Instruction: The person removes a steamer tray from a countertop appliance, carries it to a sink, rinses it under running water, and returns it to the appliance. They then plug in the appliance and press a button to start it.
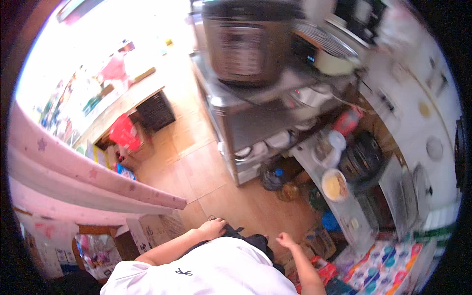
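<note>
My left hand (pixel 212 229) hangs before my waist by my dark shorts (pixel 232 233), with bent fingers. Its palm side is hidden, so whether it grips anything does not show. My right hand (pixel 286 240) is loosely curled out to the side, above the floor, and nothing shows in it. Ahead of me a large electric cooker (pixel 243 55) sits on a metal shelf unit (pixel 254 121), blurred. Right of my right hand, a white bowl (pixel 334 185) of yellow and brownish food rests on a narrow grey counter (pixel 348 210).
A pink star-print curtain (pixel 110 169) hangs at left, beyond it a red bag (pixel 125 132) and dark crate (pixel 155 110). Tiled floor (pixel 206 177) runs between curtain and shelf. A large bottle (pixel 273 177) stands under the shelf. Cardboard boxes (pixel 151 230) are at lower left.
</note>
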`<state>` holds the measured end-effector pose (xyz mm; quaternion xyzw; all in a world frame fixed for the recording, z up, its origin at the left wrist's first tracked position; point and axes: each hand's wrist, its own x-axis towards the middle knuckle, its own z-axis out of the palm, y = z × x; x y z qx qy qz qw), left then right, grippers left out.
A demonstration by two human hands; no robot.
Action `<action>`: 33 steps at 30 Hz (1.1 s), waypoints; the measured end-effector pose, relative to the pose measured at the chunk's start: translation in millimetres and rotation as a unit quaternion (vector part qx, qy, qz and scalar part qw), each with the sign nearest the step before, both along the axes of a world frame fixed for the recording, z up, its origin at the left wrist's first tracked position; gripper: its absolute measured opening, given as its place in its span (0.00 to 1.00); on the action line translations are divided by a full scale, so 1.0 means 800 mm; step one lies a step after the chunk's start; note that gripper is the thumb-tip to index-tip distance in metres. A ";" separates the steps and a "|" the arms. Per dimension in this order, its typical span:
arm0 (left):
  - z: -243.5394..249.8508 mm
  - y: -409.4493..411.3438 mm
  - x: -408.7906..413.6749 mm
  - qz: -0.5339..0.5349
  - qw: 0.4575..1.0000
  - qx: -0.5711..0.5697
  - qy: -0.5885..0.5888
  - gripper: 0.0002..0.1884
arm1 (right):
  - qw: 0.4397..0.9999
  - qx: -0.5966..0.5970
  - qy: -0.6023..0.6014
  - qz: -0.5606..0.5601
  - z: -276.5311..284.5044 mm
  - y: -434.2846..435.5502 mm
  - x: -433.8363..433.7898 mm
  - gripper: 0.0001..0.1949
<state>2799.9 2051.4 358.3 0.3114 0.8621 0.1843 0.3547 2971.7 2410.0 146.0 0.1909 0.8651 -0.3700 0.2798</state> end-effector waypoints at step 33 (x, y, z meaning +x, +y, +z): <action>-0.090 -0.459 -0.582 0.747 0.647 0.102 0.116 0.40 | 0.749 0.147 -0.023 0.646 0.056 -0.658 -1.198 0.16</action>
